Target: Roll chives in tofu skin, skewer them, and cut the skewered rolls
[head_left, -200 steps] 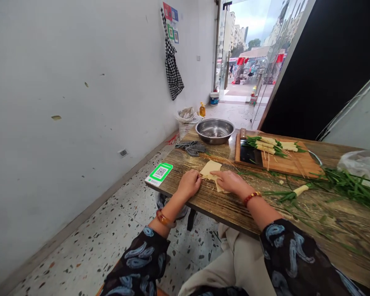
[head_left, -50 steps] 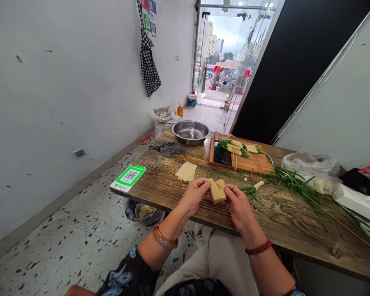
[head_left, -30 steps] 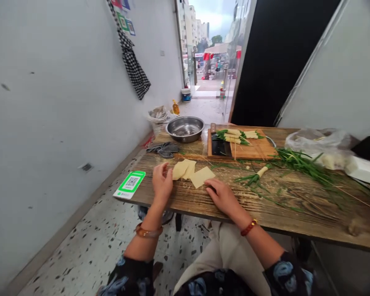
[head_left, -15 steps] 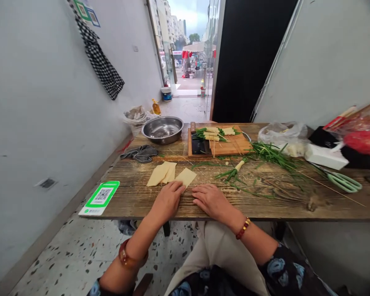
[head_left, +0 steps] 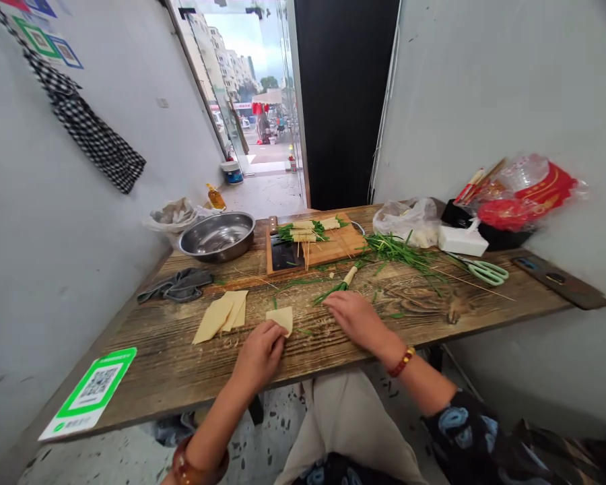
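Observation:
My left hand [head_left: 260, 352] rests on the wooden table, its fingers curled and closed on the near edge of a pale yellow tofu-skin sheet [head_left: 280, 318]. My right hand [head_left: 357, 322] is held over the table with fingers stretched forward and nothing visible in them. Its fingertips come close to the green ends of a chive bundle wrapped in tofu skin [head_left: 351, 275]; whether they touch is unclear. Left of my left hand lie several overlapping tofu-skin sheets [head_left: 217, 315].
A cutting board [head_left: 341, 248] bears skewered chive rolls [head_left: 306, 232] and a cleaver [head_left: 285, 254]. Loose chives [head_left: 396, 250], green-handled scissors [head_left: 487, 272] and a phone [head_left: 555, 275] lie rightward. A steel basin [head_left: 217, 237], grey cloth [head_left: 182, 284] and QR-code sign [head_left: 95, 387] are leftward.
The view has turned to the right. My right hand has moved away from my left, forward toward the wrapped chive bundle. My left hand stays at the single sheet, its fingers now more curled.

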A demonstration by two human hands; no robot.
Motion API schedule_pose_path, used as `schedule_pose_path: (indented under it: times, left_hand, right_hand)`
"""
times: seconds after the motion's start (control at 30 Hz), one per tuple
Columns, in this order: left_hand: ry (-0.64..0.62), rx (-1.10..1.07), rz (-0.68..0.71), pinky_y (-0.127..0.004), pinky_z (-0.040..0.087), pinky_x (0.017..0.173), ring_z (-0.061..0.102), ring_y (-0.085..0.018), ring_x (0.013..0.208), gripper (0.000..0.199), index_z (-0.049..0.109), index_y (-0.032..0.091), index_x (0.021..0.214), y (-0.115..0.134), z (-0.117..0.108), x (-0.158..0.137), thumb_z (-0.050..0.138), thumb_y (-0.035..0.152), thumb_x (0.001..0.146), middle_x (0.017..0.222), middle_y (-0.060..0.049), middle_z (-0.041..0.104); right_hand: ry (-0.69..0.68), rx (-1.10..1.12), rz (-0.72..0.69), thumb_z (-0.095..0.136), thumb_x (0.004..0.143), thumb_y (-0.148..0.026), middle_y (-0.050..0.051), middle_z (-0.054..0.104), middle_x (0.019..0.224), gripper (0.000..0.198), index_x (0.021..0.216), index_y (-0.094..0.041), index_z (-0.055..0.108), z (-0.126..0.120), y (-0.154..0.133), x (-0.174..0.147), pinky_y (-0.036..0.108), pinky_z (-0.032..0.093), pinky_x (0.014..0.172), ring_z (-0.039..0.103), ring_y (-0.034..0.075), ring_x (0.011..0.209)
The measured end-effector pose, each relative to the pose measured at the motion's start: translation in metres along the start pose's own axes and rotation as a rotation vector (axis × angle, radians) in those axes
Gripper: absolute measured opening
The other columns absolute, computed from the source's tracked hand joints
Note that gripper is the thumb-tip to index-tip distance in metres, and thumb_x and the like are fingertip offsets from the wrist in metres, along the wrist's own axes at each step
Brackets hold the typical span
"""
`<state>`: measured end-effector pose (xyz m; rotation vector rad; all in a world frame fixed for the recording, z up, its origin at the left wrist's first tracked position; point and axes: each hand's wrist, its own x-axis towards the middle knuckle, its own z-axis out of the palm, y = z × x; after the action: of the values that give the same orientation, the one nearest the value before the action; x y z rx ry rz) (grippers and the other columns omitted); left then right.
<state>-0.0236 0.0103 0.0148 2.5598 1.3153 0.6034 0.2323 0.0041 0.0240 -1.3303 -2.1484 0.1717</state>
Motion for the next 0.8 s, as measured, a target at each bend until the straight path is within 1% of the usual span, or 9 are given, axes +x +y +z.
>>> schedule_pose_path:
  times: [0.1, 0.2, 0.33, 0.43, 0.47, 0.53, 0.6, 0.7, 0.8]
  left_hand:
    - [-0.027, -0.018, 0.068, -0.03, 0.046, 0.074, 0.058, -0.018, 0.082, 0.022, 0.061, 0.019, 0.084, 0.026, 0.011, 0.009, 0.04, 0.017, 0.088, 0.085, -0.006, 0.061]
    - [-0.033, 0.027, 0.145, -0.03, 0.045, 0.072, 0.057, -0.018, 0.081, 0.024, 0.062, 0.019, 0.086, 0.043, 0.019, 0.018, 0.039, 0.017, 0.089, 0.084, -0.007, 0.06]
    - [-0.002, 0.038, 0.212, -0.029, 0.045, 0.07, 0.056, -0.018, 0.077, 0.023, 0.063, 0.02, 0.086, 0.048, 0.024, 0.025, 0.04, 0.019, 0.09, 0.081, -0.006, 0.06]
    - [0.012, 0.011, 0.251, -0.03, 0.047, 0.07, 0.057, -0.018, 0.078, 0.02, 0.064, 0.021, 0.088, 0.046, 0.025, 0.025, 0.044, 0.021, 0.09, 0.083, -0.006, 0.061]
    - [0.011, 0.007, 0.258, -0.03, 0.047, 0.071, 0.057, -0.018, 0.078, 0.018, 0.064, 0.021, 0.09, 0.045, 0.025, 0.024, 0.045, 0.022, 0.09, 0.084, -0.006, 0.061]
    - [0.007, 0.007, 0.263, -0.03, 0.048, 0.072, 0.057, -0.018, 0.079, 0.016, 0.064, 0.021, 0.092, 0.045, 0.024, 0.023, 0.048, 0.022, 0.089, 0.086, -0.006, 0.061]
    - [0.004, 0.012, 0.262, -0.03, 0.048, 0.072, 0.058, -0.018, 0.08, 0.016, 0.064, 0.021, 0.093, 0.047, 0.025, 0.023, 0.049, 0.022, 0.089, 0.087, -0.006, 0.061]
    - [0.002, 0.021, 0.268, -0.031, 0.048, 0.072, 0.058, -0.018, 0.08, 0.017, 0.064, 0.021, 0.094, 0.051, 0.028, 0.03, 0.047, 0.021, 0.09, 0.087, -0.006, 0.061]
    - [-0.009, 0.025, 0.286, -0.031, 0.048, 0.072, 0.058, -0.018, 0.08, 0.019, 0.064, 0.022, 0.095, 0.055, 0.031, 0.04, 0.046, 0.021, 0.09, 0.088, -0.007, 0.061]
  right_hand:
    - [0.072, -0.086, 0.132, 0.046, 0.092, -0.017, 0.009, 0.067, 0.107, 0.026, 0.107, -0.019, 0.067, -0.022, 0.043, -0.003, 0.035, 0.044, 0.089, 0.059, 0.02, 0.099]
    - [0.073, -0.16, 0.175, 0.047, 0.091, -0.018, 0.009, 0.066, 0.106, 0.026, 0.108, -0.019, 0.067, -0.035, 0.064, -0.006, 0.036, 0.043, 0.088, 0.058, 0.02, 0.097]
    - [-0.027, -0.218, 0.077, 0.049, 0.09, -0.015, 0.008, 0.061, 0.119, 0.034, 0.12, -0.024, 0.061, -0.031, 0.06, -0.002, 0.032, 0.043, 0.089, 0.056, 0.019, 0.105]
    - [-0.091, -0.295, 0.049, 0.048, 0.091, -0.016, 0.006, 0.055, 0.129, 0.037, 0.124, -0.03, 0.057, -0.018, 0.056, 0.017, 0.031, 0.043, 0.088, 0.055, 0.018, 0.105]
    - [-0.109, -0.309, 0.061, 0.048, 0.092, -0.017, 0.006, 0.056, 0.127, 0.033, 0.12, -0.029, 0.059, -0.013, 0.056, 0.025, 0.031, 0.043, 0.087, 0.055, 0.018, 0.103]
    - [-0.128, -0.314, 0.1, 0.046, 0.093, -0.019, 0.008, 0.061, 0.114, 0.025, 0.107, -0.024, 0.065, -0.004, 0.059, 0.041, 0.031, 0.044, 0.083, 0.055, 0.019, 0.099]
    - [-0.115, -0.301, 0.14, 0.046, 0.093, -0.02, 0.011, 0.063, 0.101, 0.022, 0.098, -0.019, 0.068, 0.003, 0.062, 0.055, 0.031, 0.045, 0.08, 0.055, 0.021, 0.097]
    - [-0.07, -0.273, 0.178, 0.048, 0.092, -0.021, 0.011, 0.062, 0.101, 0.021, 0.101, -0.017, 0.066, 0.01, 0.063, 0.066, 0.03, 0.045, 0.08, 0.055, 0.02, 0.097]
    - [-0.033, -0.233, 0.166, 0.048, 0.094, -0.026, 0.006, 0.061, 0.108, 0.022, 0.109, -0.022, 0.063, 0.003, 0.069, 0.064, 0.025, 0.044, 0.081, 0.057, 0.016, 0.097]
